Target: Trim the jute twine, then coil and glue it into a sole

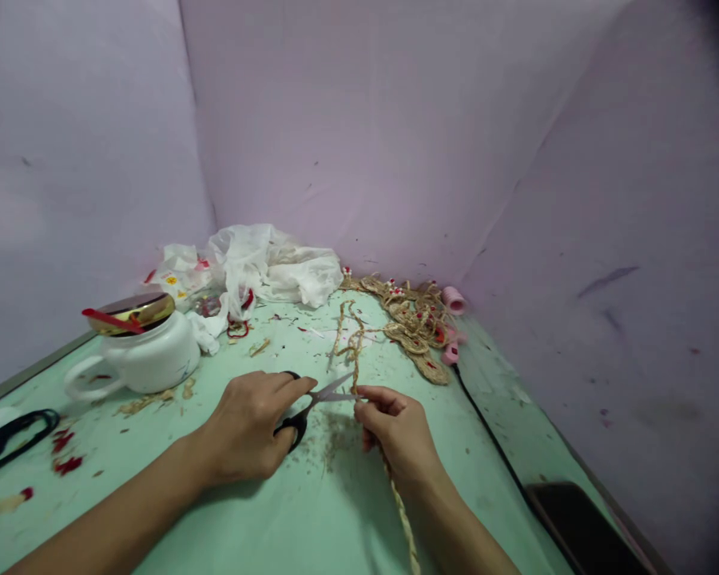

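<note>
My left hand (252,425) is closed around the black handles of a pair of scissors (319,399), whose blades are spread and point right. Between or just beside the blades runs a braided straw cord (404,519). My right hand (399,427) pinches this cord with thumb and fingertips close to the blade tips. One stretch of cord hangs down past my right wrist toward the near edge. Beyond the blades its far end lies in loose loops (353,339) on the table. Whether the blades touch the cord I cannot tell.
A white mug (149,359) with a gold-rimmed lid stands left. White plastic bags (269,263) lie at the back. Several woven straw pieces (419,319) are heaped back right, beside a pink hot-glue gun (451,349) with a black cable. A dark phone-like slab (584,527) lies front right.
</note>
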A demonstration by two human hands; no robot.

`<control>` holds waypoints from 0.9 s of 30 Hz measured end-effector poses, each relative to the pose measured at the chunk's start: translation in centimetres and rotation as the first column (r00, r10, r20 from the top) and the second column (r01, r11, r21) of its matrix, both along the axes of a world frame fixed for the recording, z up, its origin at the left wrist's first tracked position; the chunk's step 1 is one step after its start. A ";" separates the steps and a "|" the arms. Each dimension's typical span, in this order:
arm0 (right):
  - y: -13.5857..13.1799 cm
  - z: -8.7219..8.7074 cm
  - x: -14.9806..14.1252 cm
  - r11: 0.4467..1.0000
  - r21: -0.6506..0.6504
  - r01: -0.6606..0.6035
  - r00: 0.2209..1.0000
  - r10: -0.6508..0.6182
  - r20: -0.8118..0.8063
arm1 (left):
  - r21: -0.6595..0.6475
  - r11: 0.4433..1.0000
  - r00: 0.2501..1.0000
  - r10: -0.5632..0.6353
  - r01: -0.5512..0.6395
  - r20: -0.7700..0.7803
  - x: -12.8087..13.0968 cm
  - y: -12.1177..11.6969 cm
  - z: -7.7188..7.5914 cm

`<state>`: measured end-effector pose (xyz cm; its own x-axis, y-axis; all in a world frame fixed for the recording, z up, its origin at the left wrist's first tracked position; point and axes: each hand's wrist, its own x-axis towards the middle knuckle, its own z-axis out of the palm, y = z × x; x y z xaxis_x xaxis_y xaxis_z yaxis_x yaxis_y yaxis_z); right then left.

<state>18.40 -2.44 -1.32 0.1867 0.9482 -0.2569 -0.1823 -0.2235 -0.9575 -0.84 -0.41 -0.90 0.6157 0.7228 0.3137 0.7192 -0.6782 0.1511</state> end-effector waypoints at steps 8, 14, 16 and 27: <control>0.1 0.1 0.3 0.995 0.086 0.040 0.976 -0.057 0.210 | 0.043 0.999 0.983 -0.001 0.009 -0.185 0.2 0.3 -0.3; -0.1 0.6 0.1 0.997 0.071 0.011 0.971 -0.028 0.236 | 0.074 0.997 0.976 0.030 -0.015 -0.215 0.3 0.4 -0.6; -0.1 0.6 0.0 0.998 0.069 0.007 0.971 -0.023 0.237 | 0.069 0.997 0.975 0.038 -0.023 -0.220 0.1 0.6 -0.8; -0.3 0.1 0.3 0.991 0.132 -0.020 0.941 -0.026 0.337 | 0.112 0.993 0.975 0.046 -0.022 -0.218 -0.4 1.2 -1.8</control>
<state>18.72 -2.71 -1.23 0.2429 0.9687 -0.0511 0.1556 -0.0909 -0.9836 -1.21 0.75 -2.66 0.6539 0.7138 0.2509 0.7496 -0.6562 -0.0866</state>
